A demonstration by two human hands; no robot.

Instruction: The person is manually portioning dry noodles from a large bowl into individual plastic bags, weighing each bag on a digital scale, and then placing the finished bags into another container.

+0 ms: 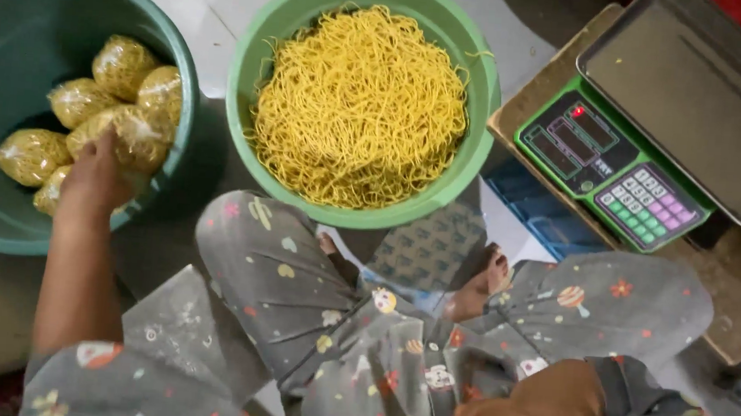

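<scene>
My left hand (99,176) reaches into a dark teal basin (17,44) at the left and grips a clear bag of yellow noodles (128,135). Several more filled noodle bags (120,64) lie in that basin. A light green basin (473,111) in the middle holds a heap of loose yellow noodles (360,103). Only my right forearm (539,411) shows at the bottom; the right hand itself is out of view.
A green digital scale (617,164) with a steel pan (700,92) stands on a wooden board (739,286) at the right. My crossed legs in grey patterned trousers (337,319) fill the lower middle. Pale floor tiles (193,4) lie behind the basins.
</scene>
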